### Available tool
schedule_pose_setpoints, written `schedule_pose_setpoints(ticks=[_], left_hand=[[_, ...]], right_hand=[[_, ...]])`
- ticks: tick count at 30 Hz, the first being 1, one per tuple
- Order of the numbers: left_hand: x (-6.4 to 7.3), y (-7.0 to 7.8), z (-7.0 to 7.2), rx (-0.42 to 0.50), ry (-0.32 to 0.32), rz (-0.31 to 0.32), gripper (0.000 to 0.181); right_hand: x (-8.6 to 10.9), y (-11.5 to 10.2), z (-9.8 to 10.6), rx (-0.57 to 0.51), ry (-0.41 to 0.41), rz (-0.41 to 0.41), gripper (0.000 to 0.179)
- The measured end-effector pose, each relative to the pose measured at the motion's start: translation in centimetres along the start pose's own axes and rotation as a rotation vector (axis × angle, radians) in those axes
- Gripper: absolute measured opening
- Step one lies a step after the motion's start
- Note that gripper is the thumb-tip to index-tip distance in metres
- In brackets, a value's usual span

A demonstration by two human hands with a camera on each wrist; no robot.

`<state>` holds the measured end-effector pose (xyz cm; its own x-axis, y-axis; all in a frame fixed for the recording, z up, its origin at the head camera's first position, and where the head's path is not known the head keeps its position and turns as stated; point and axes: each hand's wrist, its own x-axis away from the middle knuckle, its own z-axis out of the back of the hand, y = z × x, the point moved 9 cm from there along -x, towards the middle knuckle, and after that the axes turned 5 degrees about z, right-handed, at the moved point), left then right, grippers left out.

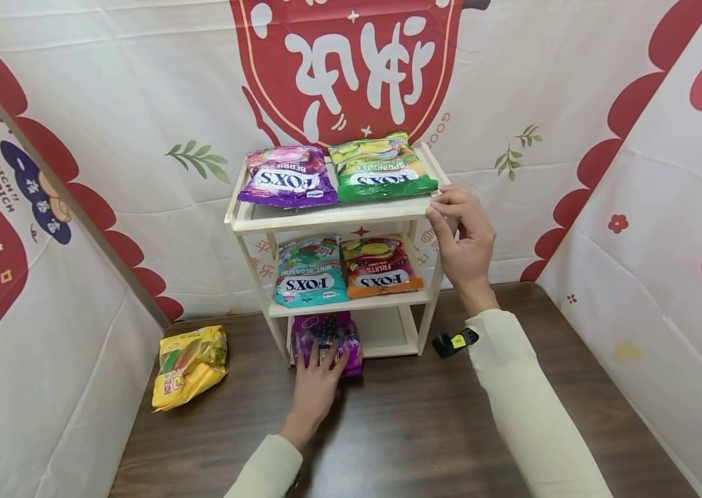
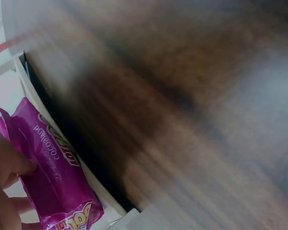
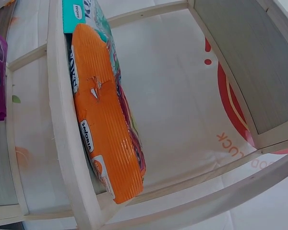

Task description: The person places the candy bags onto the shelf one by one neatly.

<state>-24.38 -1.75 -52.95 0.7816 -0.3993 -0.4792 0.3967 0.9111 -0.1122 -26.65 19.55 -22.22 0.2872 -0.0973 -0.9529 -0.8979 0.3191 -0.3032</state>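
On the bottom tier of a small pale wooden shelf [image 1: 332, 223] lies a purple candy bag [image 1: 351, 333], partly past the front edge. My left hand [image 1: 316, 391] rests on this bag with its fingers spread. The left wrist view shows the thumb against the purple candy bag [image 2: 53, 177]. With thumb and fingers, my right hand [image 1: 467, 238] grips the shelf's top right front corner. The right hand itself is outside the right wrist view, which shows the shelf frame [image 3: 69, 143] and the orange end of a fruits candy bag [image 3: 103, 110].
The top tier carries a purple berries bag [image 1: 291, 176] and a green spring tea bag [image 1: 382, 169]. A teal mint bag [image 1: 310, 270] and a fruits bag [image 1: 382, 266] fill the middle tier. A yellow candy bag [image 1: 190, 366] lies left on the wooden table [image 1: 413, 429].
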Motion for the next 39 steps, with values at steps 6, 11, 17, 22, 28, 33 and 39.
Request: schedule_pose_setpoints(ticks=[6, 11, 17, 22, 28, 33, 39], left_hand=[[-0.5, -0.4, 0.4, 0.025, 0.043, -0.004, 0.04], [-0.8, -0.9, 0.2, 0.044, 0.06, 0.002, 0.041], [-1.0, -1.9, -0.9, 0.036, 0.023, 0.007, 0.046], [-0.9, -2.2, -1.6, 0.022, -0.008, 0.012, 0.052], [-0.1, -1.6, -1.7, 0.024, -0.03, 0.016, 0.068], [0.7, -0.6, -1.8, -0.019, -0.053, 0.049, 0.068], [2.5, 1.2, -2.1, 0.01, -0.124, 0.117, 0.074]], right_hand=[[0.1, 0.0, 0.0, -0.021, 0.004, 0.006, 0.014], [0.0, -0.1, -0.1, -0.022, 0.009, 0.014, 0.017], [0.0, -0.1, -0.1, -0.015, 0.006, 0.013, 0.015], [0.0, -0.1, -0.2, -0.024, 0.004, 0.013, 0.018], [0.1, 0.0, -0.4, -0.018, -0.001, 0.009, 0.015], [0.2, 0.1, -0.2, -0.01, -0.001, 0.001, 0.014], [0.1, 0.0, 0.0, -0.008, 0.007, 0.004, 0.016]])
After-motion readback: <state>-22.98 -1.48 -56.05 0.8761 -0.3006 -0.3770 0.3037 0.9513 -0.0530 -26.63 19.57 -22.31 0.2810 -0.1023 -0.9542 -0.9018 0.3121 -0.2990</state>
